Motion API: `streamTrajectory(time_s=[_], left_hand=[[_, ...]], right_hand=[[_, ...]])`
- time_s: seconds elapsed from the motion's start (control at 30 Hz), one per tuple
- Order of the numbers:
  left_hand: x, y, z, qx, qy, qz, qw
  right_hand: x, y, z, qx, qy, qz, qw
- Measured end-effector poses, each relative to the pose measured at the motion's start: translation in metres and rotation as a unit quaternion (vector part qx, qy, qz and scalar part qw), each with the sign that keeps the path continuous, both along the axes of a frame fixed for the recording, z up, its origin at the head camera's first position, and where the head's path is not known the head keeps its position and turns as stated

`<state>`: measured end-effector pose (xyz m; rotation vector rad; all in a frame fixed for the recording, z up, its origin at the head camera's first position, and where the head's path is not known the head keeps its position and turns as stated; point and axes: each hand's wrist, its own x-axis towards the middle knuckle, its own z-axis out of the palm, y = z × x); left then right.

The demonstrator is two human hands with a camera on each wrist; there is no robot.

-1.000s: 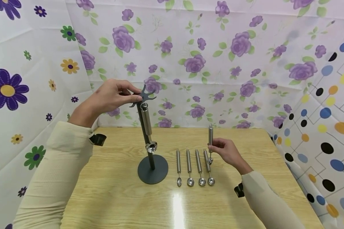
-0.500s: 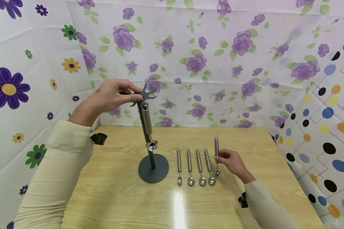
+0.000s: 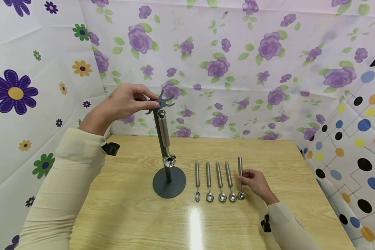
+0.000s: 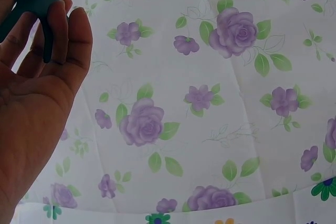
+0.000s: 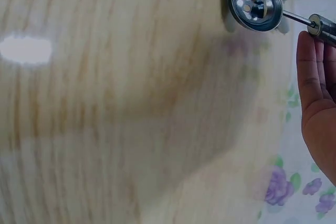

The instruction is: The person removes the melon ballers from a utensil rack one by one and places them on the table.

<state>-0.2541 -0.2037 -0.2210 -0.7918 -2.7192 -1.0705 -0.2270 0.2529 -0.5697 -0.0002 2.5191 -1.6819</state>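
Note:
My left hand pinches the top of a dark metal utensil stand, whose curved hooks spread out beyond the thumb. In the left wrist view, fingers curl up around the hooked top. From one hook hangs a steel scoop, bowl downward along the post. My right hand holds a steel melon baller by its handle, at the right end of a row. In the right wrist view, its round bowl shows a small central hole and seems just above the wood; contact cannot be told.
Several similar steel tools lie side by side, including a narrow oval-ended one nearest the stand and a round-bowled one beside the held baller. The wooden table meets patterned cloth walls at back and sides.
My right hand has moved right and down with the melon baller, from over the last tool in the row to beside it. The left hand stays on the stand; the view shifts slightly.

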Motion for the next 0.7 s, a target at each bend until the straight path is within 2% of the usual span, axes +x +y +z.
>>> streamTrajectory(time_s=[0.4,0.7], left_hand=[[-0.001,-0.002,-0.001,-0.008,0.003,0.002,1.0],[-0.003,-0.003,-0.002,-0.015,0.013,-0.003,0.9998]], right_hand=[[-0.013,0.005,-0.018,0.019,-0.03,-0.023,0.9991],[-0.018,0.001,-0.022,0.072,-0.064,-0.059,0.9936]])
